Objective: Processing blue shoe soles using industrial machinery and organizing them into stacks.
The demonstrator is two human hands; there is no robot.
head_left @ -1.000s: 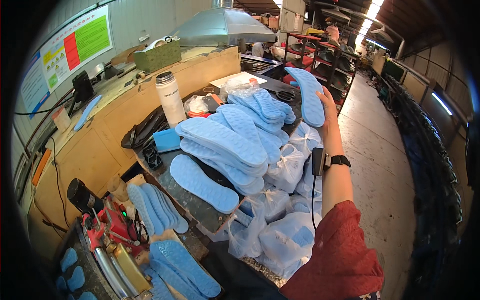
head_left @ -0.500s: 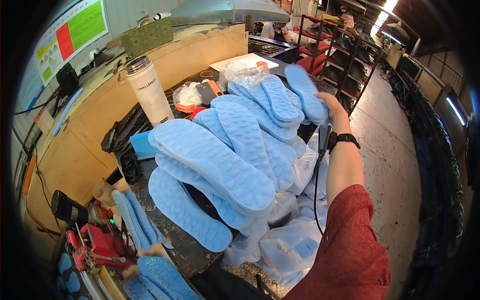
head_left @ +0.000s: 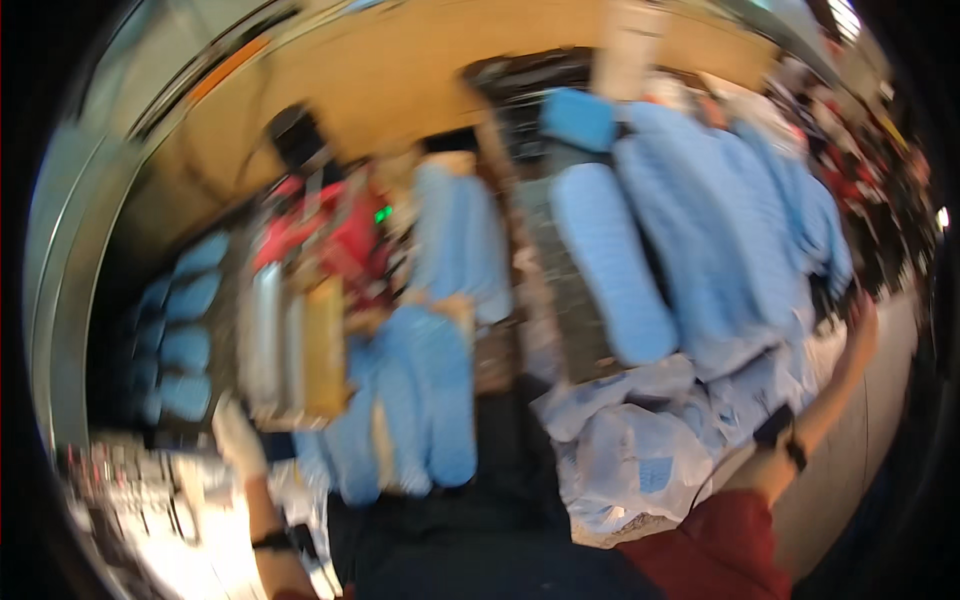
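Blurred by motion, my right hand is at the right end of a pile of light blue insoles; its fingers are too smeared to read. A single blue insole lies at the pile's left side on the dark table. My left hand, looking pale, is low on the left, beside the front end of a red machine. Several small blue pieces lie in rows just beyond that hand. Whether it touches any of them is unclear. More blue insoles stand in front of the machine.
Clear plastic bags, one with something blue inside, hang at the table's front. Blue insoles also lean right of the machine. A blue box and a whitish bottle stand at the back. My right wrist has a dark band.
The view has swung left and down, bringing in my left hand and more of the red machine. My right hand, earlier on an insole at the pile's far right end, is now blurred.
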